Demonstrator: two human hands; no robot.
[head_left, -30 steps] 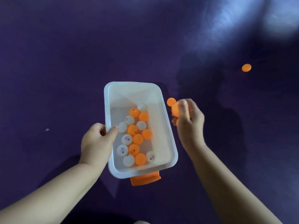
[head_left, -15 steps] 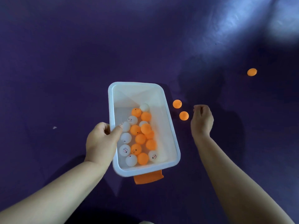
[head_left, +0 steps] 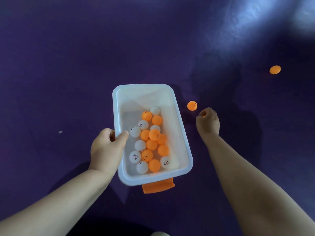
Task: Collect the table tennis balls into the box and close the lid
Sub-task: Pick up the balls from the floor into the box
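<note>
A white plastic box (head_left: 186, 142) sits tilted in front of me and holds several orange and white table tennis balls (head_left: 151, 144). My left hand (head_left: 106, 149) grips its left rim, thumb inside the wall. My right hand (head_left: 207, 122) is to the right of the box, down at the purple floor, with its fingers curled around an orange ball of which only a sliver shows. A loose orange ball (head_left: 192, 105) lies just up and left of that hand. Another orange ball (head_left: 275, 70) lies far off at the right.
An orange flap (head_left: 158, 186) sticks out from under the box's near end. A small pale scrap (head_left: 60, 132) lies on the purple floor (head_left: 68, 65) at the left. A bright patch of light falls at the top right.
My right hand went from beside the box's rim down to the floor on the right and closed over one of two orange balls there. More orange balls lie in the box.
</note>
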